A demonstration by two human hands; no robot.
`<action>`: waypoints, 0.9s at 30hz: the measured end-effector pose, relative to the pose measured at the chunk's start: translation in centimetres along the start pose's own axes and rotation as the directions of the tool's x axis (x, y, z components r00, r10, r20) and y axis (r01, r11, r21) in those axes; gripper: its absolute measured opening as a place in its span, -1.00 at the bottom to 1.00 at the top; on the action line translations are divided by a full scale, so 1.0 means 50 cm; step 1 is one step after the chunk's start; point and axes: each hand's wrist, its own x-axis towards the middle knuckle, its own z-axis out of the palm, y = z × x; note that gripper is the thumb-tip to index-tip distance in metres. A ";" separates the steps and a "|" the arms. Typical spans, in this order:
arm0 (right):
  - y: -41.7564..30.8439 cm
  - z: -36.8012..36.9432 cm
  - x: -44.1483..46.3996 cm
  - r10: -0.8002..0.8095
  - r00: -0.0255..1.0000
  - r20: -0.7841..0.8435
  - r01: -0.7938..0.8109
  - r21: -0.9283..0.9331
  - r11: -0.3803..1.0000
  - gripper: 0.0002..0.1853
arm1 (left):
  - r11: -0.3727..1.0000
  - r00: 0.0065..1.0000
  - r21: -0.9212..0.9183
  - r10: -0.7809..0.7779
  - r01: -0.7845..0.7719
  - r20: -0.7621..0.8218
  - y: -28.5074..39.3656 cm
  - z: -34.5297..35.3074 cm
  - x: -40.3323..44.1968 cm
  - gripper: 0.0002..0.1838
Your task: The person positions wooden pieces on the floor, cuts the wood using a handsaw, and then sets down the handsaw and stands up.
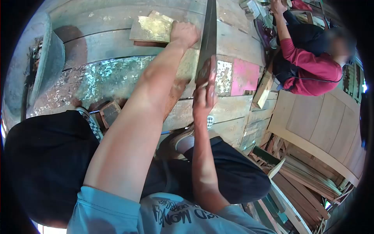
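Right grip (204,98) is wrapped around the brown handle of a saw (209,33), the fingers folded over and the knuckles turned up toward the camera. From there the dark blade runs straight forward, away from the body, to the upper edge of the view. The right forearm points forward nearly in line with the blade, its elbow bent and low beside the torso, just inside the right knee.

Left grip (185,33) is balled into a loose fist well forward of the right one, just left of the blade. It sits at the right end of a small board (151,30) with worn yellowish paint; its fingertips are hidden, so I cannot tell whether it clasps the wood or only leans on it. The left arm reaches out long and almost straight, slanting inward from the shoulder, with the back of the wrist uppermost.

Both arms pass between bent knees in black trousers (48,167). Weathered planks (233,109) lie beneath, a pink patch (245,77) showing right of the saw. Farther right, another person in a red top (311,72) sits well apart.
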 end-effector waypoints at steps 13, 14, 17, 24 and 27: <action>0.033 -0.010 0.037 -0.053 0.998 0.046 0.057 -0.082 0.995 -0.88 | 0.999 1.000 -0.041 -0.010 0.011 0.014 0.002 0.004 0.000 -0.52; 0.024 -0.002 0.053 -0.058 0.997 0.042 0.060 -0.060 0.996 -0.86 | 0.999 1.000 -0.041 -0.002 0.002 0.024 0.002 0.009 -0.003 -0.52; 0.030 -0.008 0.061 -0.044 0.998 0.042 0.047 -0.066 0.997 -0.88 | 0.999 1.000 -0.040 0.003 -0.003 0.001 0.002 0.004 0.003 -0.53; 0.038 -0.018 0.031 -0.016 0.998 0.065 0.013 0.043 0.999 -0.90 | 0.999 1.000 -0.034 0.003 -0.004 -0.028 -0.002 0.009 -0.004 -0.55; 0.045 -0.014 0.042 -0.137 0.987 0.083 0.149 -0.176 0.973 -0.83 | 0.998 1.000 -0.061 -0.004 0.003 -0.014 0.003 0.009 -0.001 -0.55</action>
